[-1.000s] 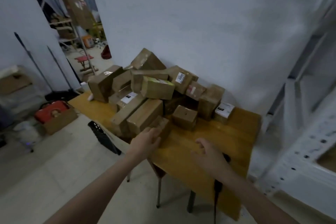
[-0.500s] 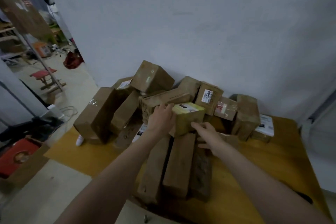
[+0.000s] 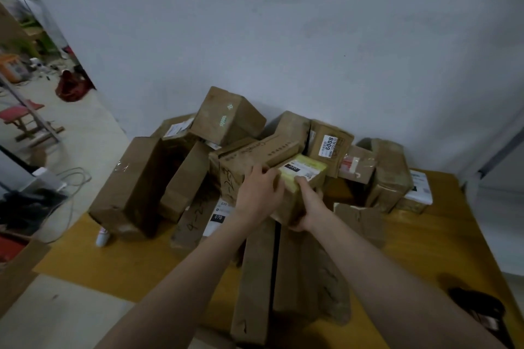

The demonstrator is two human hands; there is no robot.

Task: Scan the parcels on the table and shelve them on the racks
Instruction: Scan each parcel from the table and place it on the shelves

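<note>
A heap of brown cardboard parcels covers the back of the yellow wooden table [image 3: 113,269], against the white wall. In the middle of the heap sits a small parcel with a yellow-green top and a white label [image 3: 304,173]. My left hand [image 3: 259,193] grips its left side, fingers curled over the top edge. My right hand [image 3: 309,204] holds its front and underside, thumb on the label. Behind it stands a parcel labelled 6008 [image 3: 329,144]. Two long flat parcels [image 3: 258,278] lie under my forearms.
A black scanner-like object [image 3: 479,306] lies at the table's right front corner. A small white bottle [image 3: 102,236] stands by the big parcel [image 3: 130,187] on the left. A grey rack post [image 3: 499,150] rises at the right. Floor clutter and a red stool [image 3: 19,115] lie far left.
I have come closer to the table. Both hands moved from the table's front edge up onto the yellow-topped parcel, and my right hand now grasps it from below.
</note>
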